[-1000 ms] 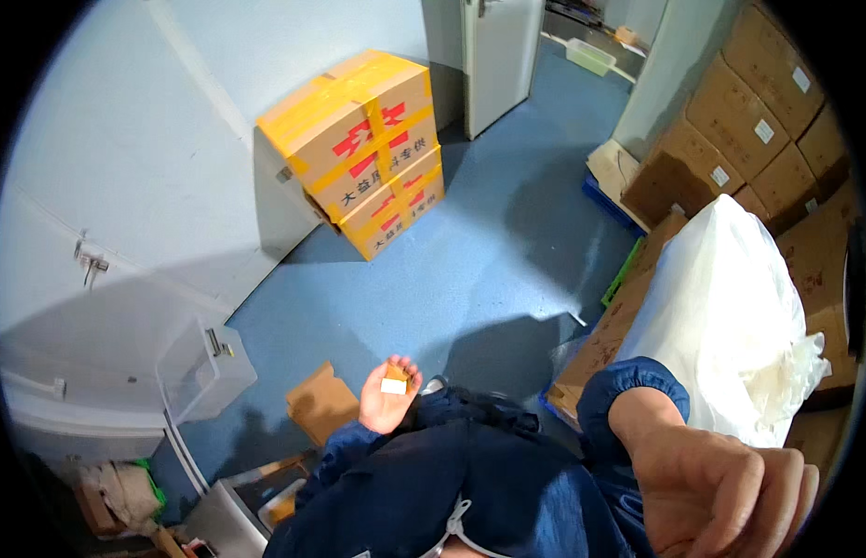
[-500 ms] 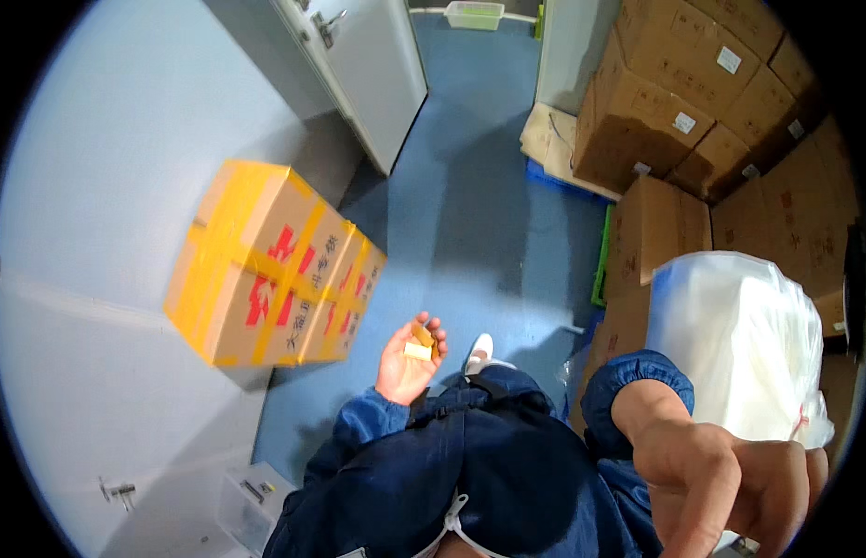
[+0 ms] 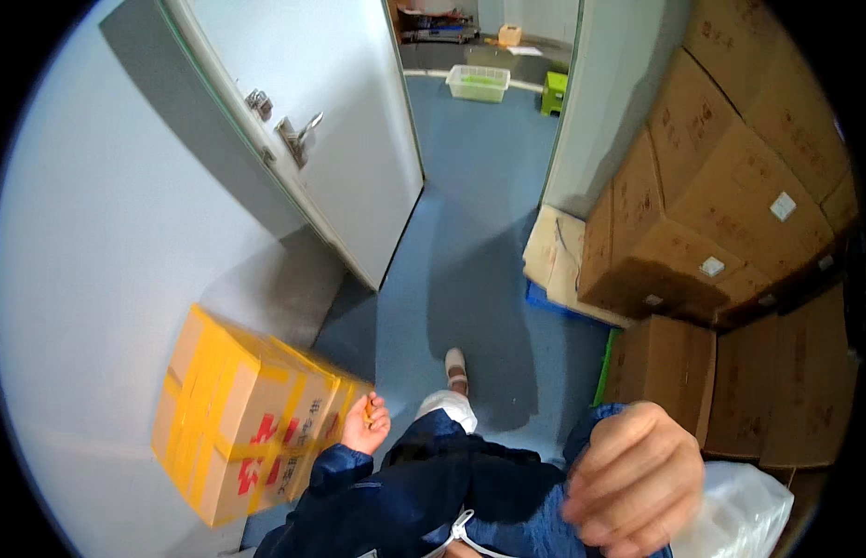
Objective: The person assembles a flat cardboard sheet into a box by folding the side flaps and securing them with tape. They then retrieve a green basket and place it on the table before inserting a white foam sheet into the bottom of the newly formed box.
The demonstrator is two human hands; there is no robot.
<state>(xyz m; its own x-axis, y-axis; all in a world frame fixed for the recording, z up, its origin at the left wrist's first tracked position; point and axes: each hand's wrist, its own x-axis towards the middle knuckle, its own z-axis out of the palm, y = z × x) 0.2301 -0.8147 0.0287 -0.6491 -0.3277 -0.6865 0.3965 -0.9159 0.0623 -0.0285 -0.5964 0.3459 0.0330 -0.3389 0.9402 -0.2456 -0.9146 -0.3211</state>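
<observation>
My left hand (image 3: 360,428) is low in front of me, beside the stacked cartons at left. Its fingers curl around a small orange-yellow object (image 3: 368,410), mostly hidden, whose kind I cannot make out. Raised close to the camera at lower right, my right hand (image 3: 638,484) has its fingers bent inward and slightly blurred. Whatever it may hold is hidden behind the fingers. The cartons (image 3: 238,418), bound with yellow tape and marked in red, stand against the left wall. A bulky translucent white plastic bag (image 3: 740,511) lies below and beyond my right hand.
A white door (image 3: 349,121) stands ajar at the left of a doorway. Brown cartons (image 3: 740,177) are piled high along the right, near a blue pallet (image 3: 549,298). Beyond the doorway are a pale basket (image 3: 478,84) and a green stool (image 3: 554,94). The floor (image 3: 470,251) is blue.
The view has tilted up and moved forward, showing more beyond the doorway. The cartons and bag now sit lower in view. My left fingers have closed further over the small object; my right hand has curled.
</observation>
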